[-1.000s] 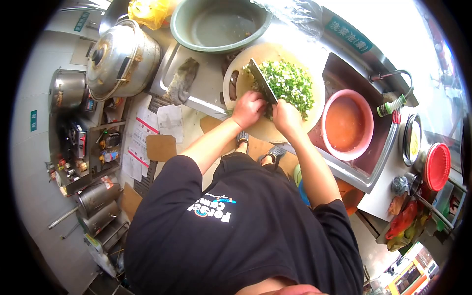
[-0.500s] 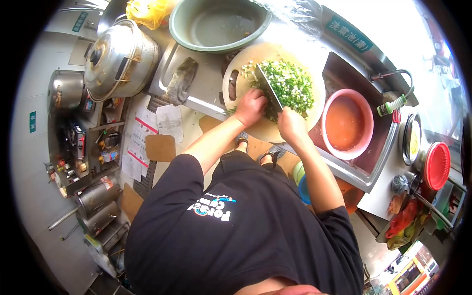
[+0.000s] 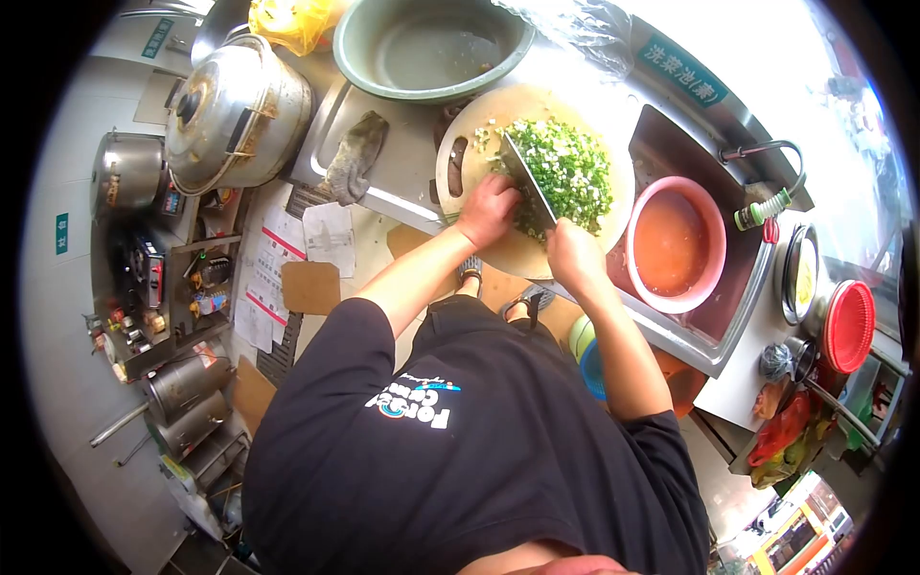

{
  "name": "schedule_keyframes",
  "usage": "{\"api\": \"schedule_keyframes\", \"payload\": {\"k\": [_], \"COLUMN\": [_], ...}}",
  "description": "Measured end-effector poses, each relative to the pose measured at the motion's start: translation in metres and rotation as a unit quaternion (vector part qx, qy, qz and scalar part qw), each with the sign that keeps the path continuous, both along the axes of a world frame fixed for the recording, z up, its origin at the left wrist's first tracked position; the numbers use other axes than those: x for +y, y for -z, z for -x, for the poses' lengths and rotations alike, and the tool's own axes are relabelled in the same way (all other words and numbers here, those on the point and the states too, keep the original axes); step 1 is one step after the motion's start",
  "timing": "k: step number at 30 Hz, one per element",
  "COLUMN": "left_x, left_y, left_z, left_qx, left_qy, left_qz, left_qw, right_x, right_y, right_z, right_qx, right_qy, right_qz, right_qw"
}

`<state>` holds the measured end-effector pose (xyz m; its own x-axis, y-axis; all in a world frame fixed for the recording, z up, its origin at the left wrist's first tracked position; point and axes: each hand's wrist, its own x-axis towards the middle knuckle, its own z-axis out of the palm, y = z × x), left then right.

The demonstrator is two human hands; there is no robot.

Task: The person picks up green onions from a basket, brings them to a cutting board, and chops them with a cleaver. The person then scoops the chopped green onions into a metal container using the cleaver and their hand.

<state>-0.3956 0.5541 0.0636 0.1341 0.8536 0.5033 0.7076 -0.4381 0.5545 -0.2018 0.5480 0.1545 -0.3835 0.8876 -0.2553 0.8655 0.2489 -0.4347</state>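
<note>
A round cutting board (image 3: 465,125) holds a wide pile of chopped scallions (image 3: 570,163), green with white bits. My right hand (image 3: 575,257) is wrapped round the handle end of a kitchen knife (image 3: 526,178), whose broad blade stands on edge along the left side of the pile. Close against the blade's left side, my left hand (image 3: 490,209) is closed with bent fingers, pressing down on scallions at the board's near edge. Its fingers hide most of what they hold.
A green-grey basin (image 3: 431,94) stands behind the board, and a wet cloth (image 3: 356,158) lies to its left. On the right, a pink basin (image 3: 714,240) of reddish liquid sits in the sink (image 3: 714,350). A large lidded pot (image 3: 225,115) stands far left.
The knife's handle end and my right hand have shifted very slightly right. My left hand stays by the blade, and the view has moved a little.
</note>
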Motion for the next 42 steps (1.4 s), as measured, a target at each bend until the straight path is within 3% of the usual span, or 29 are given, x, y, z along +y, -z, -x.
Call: {"api": "schedule_keyframes", "payload": {"k": [8, 15, 19, 27, 31, 35, 42], "left_x": [-0.008, 0.003, 0.001, -0.005, -0.001, -0.001, -0.004], "left_y": [-0.002, 0.002, 0.009, -0.003, 0.003, 0.007, -0.002], "left_z": [0.006, -0.003, 0.002, 0.004, 0.001, 0.005, 0.009], "left_qx": [0.031, 0.016, 0.031, 0.049, 0.041, 0.049, 0.063], "left_qy": [0.017, 0.008, -0.005, -0.007, -0.012, -0.001, 0.021], "left_qz": [-0.029, -0.005, 0.01, -0.017, 0.005, -0.004, -0.033], "left_qw": [0.999, 1.0, 0.999, 0.999, 0.999, 0.999, 0.997], "right_x": [0.028, 0.004, 0.006, 0.024, 0.006, 0.008, 0.028], "right_y": [0.027, -0.012, 0.011, 0.02, -0.004, 0.018, 0.023], "right_z": [0.011, -0.003, 0.013, 0.007, 0.001, 0.014, 0.01], "right_qx": [0.073, 0.061, -0.018, 0.058, 0.034, -0.008, 0.066], "right_qy": [0.032, 0.021, 0.016, 0.036, 0.019, 0.016, 0.028], "right_qz": [-0.027, -0.037, 0.011, -0.024, -0.024, -0.011, -0.039], "right_qw": [0.996, 0.997, 1.0, 0.997, 0.999, 1.0, 0.997]}}
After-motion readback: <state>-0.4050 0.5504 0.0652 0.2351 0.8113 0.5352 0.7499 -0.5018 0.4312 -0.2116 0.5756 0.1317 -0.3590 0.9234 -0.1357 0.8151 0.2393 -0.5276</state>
